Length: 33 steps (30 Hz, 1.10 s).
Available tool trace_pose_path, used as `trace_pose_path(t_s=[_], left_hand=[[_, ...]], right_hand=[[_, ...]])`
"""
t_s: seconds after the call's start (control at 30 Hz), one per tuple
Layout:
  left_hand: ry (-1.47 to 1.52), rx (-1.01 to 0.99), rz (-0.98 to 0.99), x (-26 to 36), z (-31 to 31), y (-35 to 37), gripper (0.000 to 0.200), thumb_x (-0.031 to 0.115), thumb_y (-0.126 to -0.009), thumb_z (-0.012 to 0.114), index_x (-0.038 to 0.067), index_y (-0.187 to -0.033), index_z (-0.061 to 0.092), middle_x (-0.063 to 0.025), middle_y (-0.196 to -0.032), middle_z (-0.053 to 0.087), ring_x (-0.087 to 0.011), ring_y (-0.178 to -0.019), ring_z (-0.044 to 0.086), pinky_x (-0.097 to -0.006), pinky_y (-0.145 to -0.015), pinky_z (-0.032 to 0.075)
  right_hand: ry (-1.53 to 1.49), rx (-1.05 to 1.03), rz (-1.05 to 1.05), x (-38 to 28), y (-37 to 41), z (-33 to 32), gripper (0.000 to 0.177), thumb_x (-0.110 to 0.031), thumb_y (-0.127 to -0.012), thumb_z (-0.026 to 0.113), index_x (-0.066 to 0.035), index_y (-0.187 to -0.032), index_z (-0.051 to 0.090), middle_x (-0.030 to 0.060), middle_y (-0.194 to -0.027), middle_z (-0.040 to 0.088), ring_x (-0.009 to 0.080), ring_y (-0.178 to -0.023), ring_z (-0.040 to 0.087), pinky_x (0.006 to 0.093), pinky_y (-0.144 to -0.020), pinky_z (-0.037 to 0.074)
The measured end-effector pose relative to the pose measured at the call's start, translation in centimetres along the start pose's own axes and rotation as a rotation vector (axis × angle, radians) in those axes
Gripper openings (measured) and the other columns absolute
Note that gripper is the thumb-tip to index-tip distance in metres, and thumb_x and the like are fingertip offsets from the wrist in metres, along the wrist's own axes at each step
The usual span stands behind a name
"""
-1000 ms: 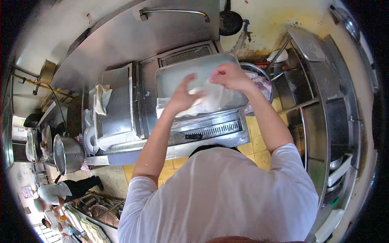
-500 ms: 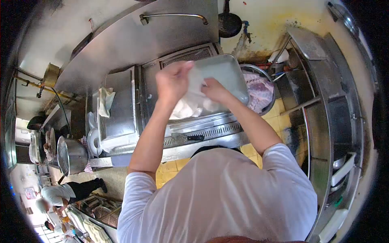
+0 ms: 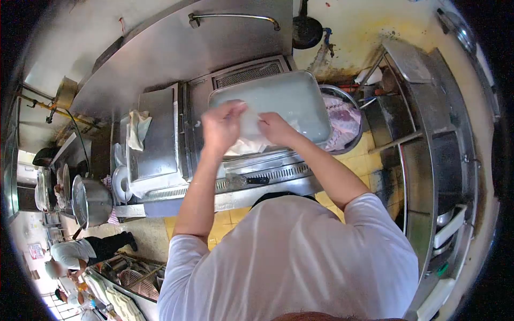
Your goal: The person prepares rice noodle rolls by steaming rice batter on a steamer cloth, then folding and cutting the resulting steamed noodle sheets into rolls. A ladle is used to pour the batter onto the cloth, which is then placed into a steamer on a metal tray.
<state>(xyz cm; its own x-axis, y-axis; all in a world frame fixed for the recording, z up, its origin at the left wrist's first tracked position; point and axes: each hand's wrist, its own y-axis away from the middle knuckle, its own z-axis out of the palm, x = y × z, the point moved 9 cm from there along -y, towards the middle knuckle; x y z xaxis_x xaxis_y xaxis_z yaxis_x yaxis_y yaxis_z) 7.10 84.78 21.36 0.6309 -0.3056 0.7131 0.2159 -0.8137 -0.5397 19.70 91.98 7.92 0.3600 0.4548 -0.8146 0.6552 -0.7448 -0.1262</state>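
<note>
My left hand [image 3: 221, 127] and my right hand [image 3: 276, 129] are close together over the near-left part of a large pale tray [image 3: 289, 99]. Between them stretches a thin whitish sheet [image 3: 249, 125], blurred by motion, with the fingers of each hand closed on it. Whether it is cloth or plastic I cannot tell. Just below the hands, a bunched white piece [image 3: 245, 147] lies at the tray's near edge. A scraper with a black handle [image 3: 258, 181] rests on the slotted steel front ledge nearer to me.
Right of the tray stands a metal basin [image 3: 357, 140] of raw meat [image 3: 342, 124]. A folded cloth [image 3: 138, 130] lies on the steel cover [image 3: 157, 152] at left. Further left are a large pot [image 3: 95, 202] and, below it, a person [image 3: 75, 252] at another counter. A faucet [image 3: 235, 16] juts from the back panel.
Both hands have come slightly nearer each other, and the right has moved down. The white material between them covers less of the tray. The camera view has shifted a little.
</note>
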Motion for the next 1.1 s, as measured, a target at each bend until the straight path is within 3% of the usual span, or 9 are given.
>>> trace_pose_path(t_s=[0.17, 0.33, 0.53, 0.6, 0.67, 0.73, 0.93, 1.03, 1.1], left_hand=[[-0.074, 0.27, -0.232, -8.8, -7.1, 2.9, 0.011, 0.012, -0.091, 0.072, 0.001, -0.093, 0.076, -0.0153, -0.081, 0.074, -0.0197, -0.074, 0.07, -0.0333, -0.067, 0.054], [-0.453, -0.406, -0.545, -19.4, 4.7, 11.9, 0.033, 0.039, -0.086, 0.064, 0.008, -0.089, 0.075, -0.0182, -0.1, 0.072, -0.0357, -0.09, 0.071, -0.0458, -0.08, 0.056], [-0.543, -0.843, -0.476, -21.9, 10.8, 13.6, 0.032, 0.035, -0.087, 0.06, 0.008, -0.098, 0.075, -0.0202, -0.103, 0.071, -0.0395, -0.101, 0.066, -0.0488, -0.088, 0.052], [-0.45, -0.593, -0.384, -18.2, 9.8, 9.7, 0.031, 0.034, -0.09, 0.062, 0.007, -0.101, 0.074, -0.0209, -0.1, 0.071, -0.0409, -0.096, 0.067, -0.0492, -0.083, 0.053], [-0.199, -0.423, -0.382, -11.1, 8.3, 5.0, 0.023, 0.026, -0.091, 0.066, 0.006, -0.101, 0.074, -0.0215, -0.096, 0.071, -0.0415, -0.09, 0.068, -0.0464, -0.077, 0.054], [-0.031, -0.175, -0.052, -5.1, 6.8, 1.2, 0.015, 0.015, -0.09, 0.068, 0.005, -0.1, 0.073, -0.0213, -0.091, 0.07, -0.0404, -0.084, 0.068, -0.0414, -0.072, 0.054], [0.086, 0.197, -0.107, -1.9, -3.9, -2.6, 0.018, 0.016, -0.098, 0.064, 0.0, -0.098, 0.072, -0.0109, -0.084, 0.073, -0.0138, -0.077, 0.066, -0.0319, -0.072, 0.053], [-0.071, 0.286, -0.198, -4.9, -7.5, -1.7, 0.015, 0.013, -0.097, 0.064, 0.001, -0.097, 0.072, -0.011, -0.081, 0.072, -0.0155, -0.074, 0.064, -0.0311, -0.07, 0.052], [-0.129, 0.195, -0.149, -7.4, -5.0, -0.1, 0.014, 0.013, -0.095, 0.067, 0.001, -0.096, 0.073, -0.0122, -0.085, 0.073, -0.0163, -0.076, 0.067, -0.0322, -0.07, 0.053]], right_hand=[[0.502, -0.052, 0.239, 17.8, 5.9, -1.1, 0.022, -0.012, -0.083, 0.054, 0.003, -0.089, 0.069, 0.0257, -0.093, 0.068, 0.0427, -0.091, 0.066, 0.0505, -0.087, 0.052], [0.747, 0.213, -0.01, 9.3, 6.1, -2.2, 0.019, -0.011, -0.078, 0.059, 0.001, -0.085, 0.072, 0.0239, -0.093, 0.069, 0.0402, -0.096, 0.066, 0.0491, -0.088, 0.052], [0.634, -0.255, 0.452, 18.0, 4.3, 2.1, 0.021, -0.011, -0.081, 0.059, -0.003, -0.094, 0.073, 0.0237, -0.099, 0.07, 0.0392, -0.097, 0.068, 0.0473, -0.086, 0.054], [0.639, -0.249, 0.38, 16.0, 1.4, 1.1, 0.021, -0.01, -0.082, 0.06, 0.0, -0.095, 0.073, 0.023, -0.094, 0.071, 0.0382, -0.089, 0.069, 0.0446, -0.081, 0.055], [0.179, 0.066, 0.107, 5.6, -0.8, -2.6, 0.019, -0.01, -0.082, 0.062, 0.004, -0.092, 0.07, 0.0234, -0.09, 0.07, 0.0358, -0.084, 0.069, 0.0418, -0.076, 0.054], [-0.359, 0.055, -0.07, 0.6, -3.3, -2.4, 0.019, -0.01, -0.082, 0.063, 0.004, -0.093, 0.069, 0.0232, -0.086, 0.069, 0.0344, -0.081, 0.068, 0.0399, -0.073, 0.053], [0.134, -0.07, 0.136, 4.9, 0.0, -1.3, 0.024, -0.013, -0.085, 0.055, 0.001, -0.096, 0.07, 0.0268, -0.1, 0.068, 0.0442, -0.096, 0.065, 0.048, -0.089, 0.051], [0.399, -0.083, 0.178, 17.0, 3.7, -2.0, 0.028, -0.011, -0.082, 0.053, 0.0, -0.1, 0.071, 0.0268, -0.106, 0.068, 0.0429, -0.102, 0.065, 0.049, -0.097, 0.049], [0.437, -0.157, 0.198, 14.6, 2.9, -2.4, 0.029, -0.013, -0.082, 0.054, 0.0, -0.102, 0.072, 0.0264, -0.107, 0.068, 0.0426, -0.102, 0.065, 0.0486, -0.097, 0.049]])
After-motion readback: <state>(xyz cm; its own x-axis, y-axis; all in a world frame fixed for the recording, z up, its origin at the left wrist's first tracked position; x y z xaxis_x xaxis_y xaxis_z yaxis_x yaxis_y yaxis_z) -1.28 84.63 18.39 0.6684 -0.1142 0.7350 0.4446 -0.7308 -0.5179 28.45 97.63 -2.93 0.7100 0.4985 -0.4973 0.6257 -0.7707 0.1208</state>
